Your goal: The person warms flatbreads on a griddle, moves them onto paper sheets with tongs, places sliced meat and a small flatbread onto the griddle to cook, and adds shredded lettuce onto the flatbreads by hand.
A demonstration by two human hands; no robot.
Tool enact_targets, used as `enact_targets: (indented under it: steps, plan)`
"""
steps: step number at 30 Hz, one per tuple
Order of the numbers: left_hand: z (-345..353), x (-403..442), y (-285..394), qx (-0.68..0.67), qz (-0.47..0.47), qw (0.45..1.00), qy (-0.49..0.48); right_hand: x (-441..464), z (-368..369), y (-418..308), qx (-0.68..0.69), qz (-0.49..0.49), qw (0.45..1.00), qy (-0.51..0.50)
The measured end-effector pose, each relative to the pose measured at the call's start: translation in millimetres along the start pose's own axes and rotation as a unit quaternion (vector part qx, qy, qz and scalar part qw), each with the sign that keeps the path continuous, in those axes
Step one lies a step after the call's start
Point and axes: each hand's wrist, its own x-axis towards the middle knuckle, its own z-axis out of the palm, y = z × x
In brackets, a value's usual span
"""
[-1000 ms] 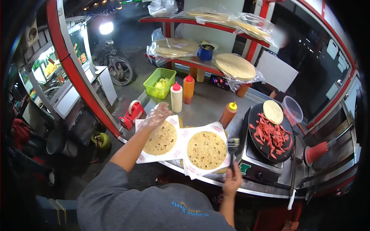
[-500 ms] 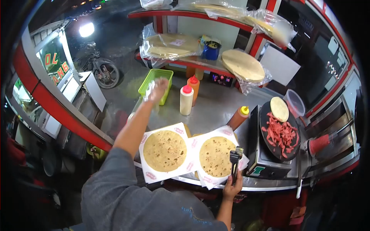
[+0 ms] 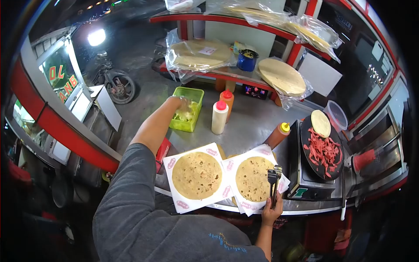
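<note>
My left hand (image 3: 182, 106) reaches down into a green plastic basket (image 3: 200, 94). Its fingers are smeared by motion, and pale green bits show beneath them. My right hand (image 3: 271, 213) grips a pair of tongs (image 3: 272, 177) with dark tips, held upright over the edge of the right-hand flatbread (image 3: 252, 179). A second flatbread (image 3: 197, 176) lies to its left. Each round rests flat on white printed paper (image 3: 181, 205) near the counter's front edge.
A white squeeze bottle (image 3: 219, 120) and orange bottle (image 3: 228, 102) stand beside the basket. A brown sauce bottle (image 3: 277, 136) leans near the stove. Red meat strips (image 3: 323, 150) and a small flatbread (image 3: 321, 123) lie on the griddle. Bagged flatbreads (image 3: 200, 54) sit on the shelf.
My left hand has gone from above the green basket down into it. The right hand still holds the tongs. The whole view has shifted slightly.
</note>
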Motion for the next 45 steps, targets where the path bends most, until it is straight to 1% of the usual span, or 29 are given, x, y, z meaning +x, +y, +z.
enact_targets:
  steps: [3, 6, 8, 10, 12, 15, 16, 19, 21, 23, 24, 25, 26, 27, 28, 29, 30, 31, 32, 33, 34, 35, 37, 38, 39, 40, 42, 44, 45]
  plan:
    - [-34, -12, -6, -0.141, -0.08, 0.986, 0.04, 5, -3, -7, 0.011, -0.008, 1.0, -0.028]
    - [-67, -51, 5, -0.132, -0.089, 0.982, 0.099, 5, -5, -5, 0.009, 0.001, 0.998, -0.059]
    - [-79, -75, 19, -0.172, -0.139, 0.962, 0.158, 3, -4, -6, 0.01, -0.001, 0.998, -0.061]
    - [-74, -75, 25, -0.187, -0.17, 0.946, 0.201, 5, -4, -7, 0.013, -0.009, 0.998, -0.053]
    - [-52, -59, 20, -0.18, -0.187, 0.938, 0.231, 5, -4, -8, 0.009, -0.019, 0.999, -0.043]
    - [-42, -65, 23, -0.25, -0.221, 0.894, 0.299, 7, -5, -4, 0.011, -0.04, 0.999, -0.035]
    - [-31, -58, 17, -0.228, -0.233, 0.906, 0.269, 5, -4, -3, 0.013, -0.045, 0.998, -0.032]
    - [17, -19, -30, -0.114, -0.145, 0.933, 0.31, 6, -13, -7, 0.055, -0.008, 0.996, -0.064]
    - [-3, -61, 5, -0.207, -0.18, 0.878, 0.391, 9, -14, -4, 0.094, -0.025, 0.993, -0.061]
    - [-9, -83, 10, -0.213, -0.144, 0.875, 0.41, 8, -20, 3, 0.124, -0.019, 0.989, -0.077]
    - [-10, -90, 15, -0.236, -0.15, 0.863, 0.421, 7, -23, 8, 0.151, 0.002, 0.985, -0.085]
    - [-7, -94, 30, -0.261, -0.154, 0.852, 0.427, 6, -24, 14, 0.186, 0.019, 0.979, -0.084]
    - [-21, -120, 67, -0.348, -0.113, 0.845, 0.39, 4, -25, 29, 0.206, 0.029, 0.974, -0.094]
    - [-43, -150, 108, -0.43, -0.071, 0.831, 0.345, 1, -30, 37, 0.287, 0.111, 0.942, -0.133]
    - [-49, -163, 153, -0.477, -0.025, 0.812, 0.336, -2, -35, 44, 0.359, 0.197, 0.898, -0.158]
    - [-48, -168, 190, -0.521, 0.018, 0.787, 0.329, 7, -40, 40, 0.434, 0.212, 0.863, -0.152]
    - [-29, -159, 209, -0.53, 0.009, 0.804, 0.271, 10, -41, 42, 0.473, 0.225, 0.841, -0.135]
    - [-32, -176, 272, -0.485, 0.021, 0.822, 0.299, 15, -43, 44, 0.51, 0.237, 0.819, -0.119]
    - [8, -155, 294, -0.491, 0.059, 0.811, 0.313, 19, -46, 47, 0.507, 0.244, 0.817, -0.123]
    - [20, -152, 332, -0.411, 0.07, 0.862, 0.288, 24, -49, 50, 0.507, 0.248, 0.816, -0.129]
    - [45, -139, 363, -0.396, 0.113, 0.872, 0.267, 29, -52, 51, 0.501, 0.248, 0.818, -0.137]
    - [69, -129, 389, -0.268, 0.191, 0.891, 0.312, 34, -55, 50, 0.503, 0.247, 0.817, -0.139]
    - [124, -107, 424, -0.127, 0.232, 0.905, 0.332, 40, -60, 50, 0.506, 0.247, 0.813, -0.147]
    - [110, -126, 441, -0.183, 0.192, 0.919, 0.291, 40, -62, 51, 0.503, 0.25, 0.813, -0.155]
    - [76, -155, 459, -0.238, 0.151, 0.926, 0.25, 41, -63, 54, 0.505, 0.255, 0.809, -0.159]
    - [55, -169, 469, -0.291, 0.109, 0.927, 0.208, 41, -64, 55, 0.507, 0.259, 0.806, -0.162]
    - [64, -165, 450, -0.264, 0.174, 0.923, 0.217, 38, -62, 59, 0.506, 0.273, 0.803, -0.156]
    - [61, -172, 425, -0.212, 0.229, 0.93, 0.194, 32, -58, 60, 0.481, 0.253, 0.825, -0.152]
    - [62, -172, 415, -0.199, 0.234, 0.933, 0.187, 29, -56, 60, 0.468, 0.245, 0.836, -0.148]
